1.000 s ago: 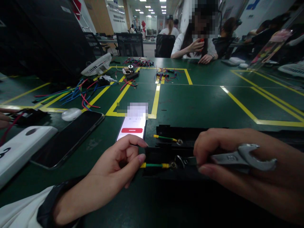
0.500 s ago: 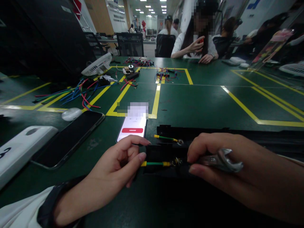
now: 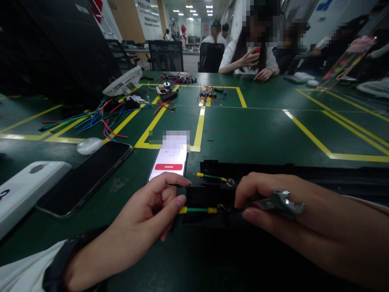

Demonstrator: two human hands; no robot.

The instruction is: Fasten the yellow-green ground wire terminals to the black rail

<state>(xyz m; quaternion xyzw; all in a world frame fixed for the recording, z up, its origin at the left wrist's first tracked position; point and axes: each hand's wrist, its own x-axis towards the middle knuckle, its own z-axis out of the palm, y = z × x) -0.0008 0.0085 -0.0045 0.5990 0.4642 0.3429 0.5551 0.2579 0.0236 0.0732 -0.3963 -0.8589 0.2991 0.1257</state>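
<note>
My left hand [image 3: 148,213] is closed, thumb and index finger at the left end of a short green-and-yellow wire [image 3: 200,210]. That wire's other yellow end reaches a metal fastener in the near black channel-shaped piece [image 3: 206,196]. My right hand [image 3: 306,231] grips a silver wrench [image 3: 281,204] between thumb and fingers. One open jaw points back to the right, over the hand; the wrench's front end is hidden in shadow by the fastener. A similar wire [image 3: 212,177] is fixed to a second black piece [image 3: 273,169] lying just behind.
A lit phone [image 3: 168,158] lies beyond my left hand. Farther left are a dark phone [image 3: 88,178], a white box [image 3: 33,186] and a white rounded case [image 3: 89,146]. Loose wires [image 3: 103,117] and a small fan [image 3: 123,83] lie farther back. A person [image 3: 249,56] sits opposite.
My right hand has shifted a little to the left and turned the wrench slightly, its free jaw now further left. My left hand stays nearly still on the wire.
</note>
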